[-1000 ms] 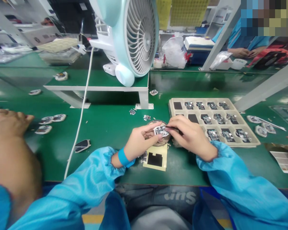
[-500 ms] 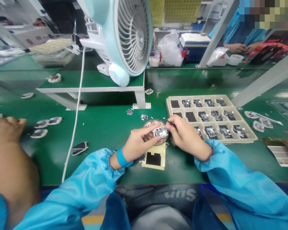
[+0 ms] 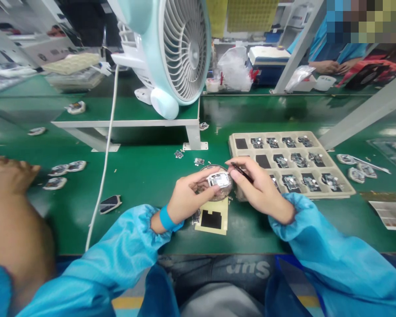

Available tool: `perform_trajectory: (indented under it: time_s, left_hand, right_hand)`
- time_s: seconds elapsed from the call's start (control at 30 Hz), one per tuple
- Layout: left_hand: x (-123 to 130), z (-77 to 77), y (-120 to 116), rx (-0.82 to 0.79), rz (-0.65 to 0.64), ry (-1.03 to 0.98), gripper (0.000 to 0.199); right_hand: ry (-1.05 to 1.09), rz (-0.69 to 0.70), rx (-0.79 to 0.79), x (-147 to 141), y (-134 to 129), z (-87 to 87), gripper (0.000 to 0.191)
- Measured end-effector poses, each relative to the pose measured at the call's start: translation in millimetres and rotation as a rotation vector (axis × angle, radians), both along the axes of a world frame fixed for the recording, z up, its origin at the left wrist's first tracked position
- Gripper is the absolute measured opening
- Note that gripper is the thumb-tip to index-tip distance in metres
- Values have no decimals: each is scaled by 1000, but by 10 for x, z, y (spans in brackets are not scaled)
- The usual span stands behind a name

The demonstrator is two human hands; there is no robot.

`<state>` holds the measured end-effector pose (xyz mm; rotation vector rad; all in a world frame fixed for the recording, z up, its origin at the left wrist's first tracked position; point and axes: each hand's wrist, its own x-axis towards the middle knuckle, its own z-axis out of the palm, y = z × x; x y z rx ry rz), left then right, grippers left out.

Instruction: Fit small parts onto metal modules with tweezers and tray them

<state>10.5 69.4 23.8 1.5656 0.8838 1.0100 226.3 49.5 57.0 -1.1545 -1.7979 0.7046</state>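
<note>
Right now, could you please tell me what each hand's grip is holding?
Left hand: closed, holding a small white-framed device.
Right hand: closed, holding a thin dark tool.

Bench (image 3: 251,237): fan (image 3: 188,53) on stand (image 3: 132,122), rear, left of centre; cord (image 3: 103,176) in front of stand; casing (image 3: 218,179) in left hand (image 3: 186,193), over dish (image 3: 230,189), centre; tool (image 3: 242,172) in right hand (image 3: 260,189), right of casing; sheet (image 3: 219,206) in front of dish; circuit boards (image 3: 298,160) in tray (image 3: 346,189), right of dish; other casings (image 3: 57,170) left of cord; bag (image 3: 234,70) and box (image 3: 270,72) behind tray
</note>
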Motion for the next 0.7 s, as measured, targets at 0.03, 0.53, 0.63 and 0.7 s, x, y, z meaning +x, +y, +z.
perform_trajectory:
  time_s: [0.03, 0.53, 0.63, 0.7]
  left_hand:
    - [-3, 2, -6, -13, -6, -10, 51]
    - [108, 77, 26, -142, 24, -217, 27]
    - [110, 33, 30, -67, 24, -243, 23]
    - [101, -3, 20, -64, 8, -226, 27]
  right_hand:
    - [44, 8, -68, -10, -3, 9, 23]
    - [-29, -24, 69, -122, 24, -109, 13]
    - [8, -5, 1, -129, 22, -124, 14]
    - [28, -6, -47, -130, 22, -116, 11]
